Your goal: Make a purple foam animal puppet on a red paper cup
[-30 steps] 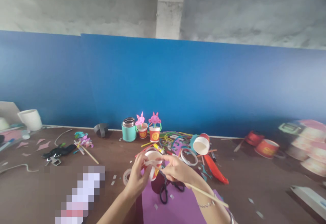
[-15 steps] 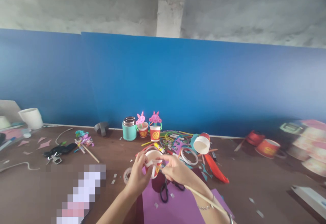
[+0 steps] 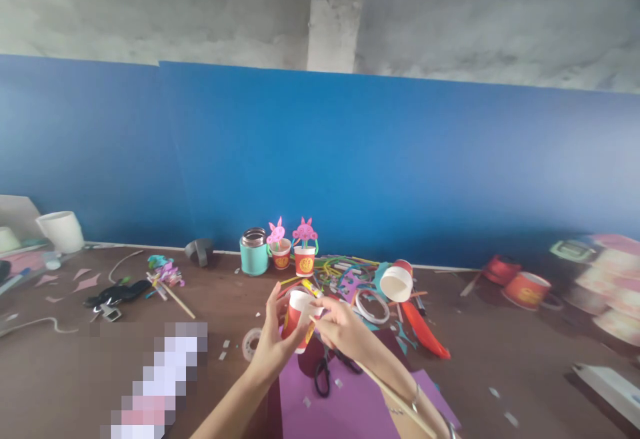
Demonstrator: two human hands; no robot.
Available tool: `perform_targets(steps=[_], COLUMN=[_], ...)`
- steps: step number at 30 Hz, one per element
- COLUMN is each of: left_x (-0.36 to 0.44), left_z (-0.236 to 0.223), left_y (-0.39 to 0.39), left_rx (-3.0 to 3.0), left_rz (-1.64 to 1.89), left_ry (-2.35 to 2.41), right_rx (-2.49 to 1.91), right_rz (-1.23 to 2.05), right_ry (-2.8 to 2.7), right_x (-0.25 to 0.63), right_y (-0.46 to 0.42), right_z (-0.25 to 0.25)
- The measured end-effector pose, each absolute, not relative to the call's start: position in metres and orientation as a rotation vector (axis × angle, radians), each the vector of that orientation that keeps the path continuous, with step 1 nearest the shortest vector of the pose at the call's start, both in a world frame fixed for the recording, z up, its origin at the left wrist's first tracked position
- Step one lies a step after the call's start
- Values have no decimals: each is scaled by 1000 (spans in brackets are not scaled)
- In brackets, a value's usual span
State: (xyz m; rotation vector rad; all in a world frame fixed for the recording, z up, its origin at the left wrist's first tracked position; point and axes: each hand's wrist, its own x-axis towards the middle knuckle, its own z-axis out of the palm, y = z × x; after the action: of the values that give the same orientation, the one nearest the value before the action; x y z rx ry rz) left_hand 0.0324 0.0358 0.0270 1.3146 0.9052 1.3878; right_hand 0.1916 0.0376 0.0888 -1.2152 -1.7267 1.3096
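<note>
My left hand (image 3: 273, 340) grips a small red and white paper cup (image 3: 299, 314), held tilted above the brown table. My right hand (image 3: 343, 329) holds a long thin wooden stick (image 3: 385, 394) whose tip meets the cup's side, and its fingers touch the cup's rim. Below my hands lie a purple sheet (image 3: 350, 402) and black-handled scissors (image 3: 323, 374). A tape roll (image 3: 249, 344) lies just left of my left hand.
Behind stand a teal mug (image 3: 253, 252) and two cups with pink paper animals (image 3: 304, 252). Straws, rings and a tipped white cup (image 3: 396, 283) clutter the middle. More red cups (image 3: 525, 290) sit at right, a white pot (image 3: 62, 231) at left. A blue panel backs the table.
The cup has been turned from mouth-up to more on its side and raised slightly. My right hand stays at its rim, and the stick now angles down more steeply.
</note>
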Motion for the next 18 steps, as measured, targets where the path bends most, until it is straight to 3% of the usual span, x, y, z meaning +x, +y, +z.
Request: perform_targets(steps=[7, 18], left_x=[35, 32], left_z=[32, 24], left_y=[34, 41], left_rx=[1157, 1292], left_rz=[1158, 1504], left_ry=[882, 895], right_rx=[-1212, -1393], right_rz=[1270, 1208], right_ry=[-1699, -1628], right_x=[191, 187], right_y=[40, 27], right_z=[78, 93])
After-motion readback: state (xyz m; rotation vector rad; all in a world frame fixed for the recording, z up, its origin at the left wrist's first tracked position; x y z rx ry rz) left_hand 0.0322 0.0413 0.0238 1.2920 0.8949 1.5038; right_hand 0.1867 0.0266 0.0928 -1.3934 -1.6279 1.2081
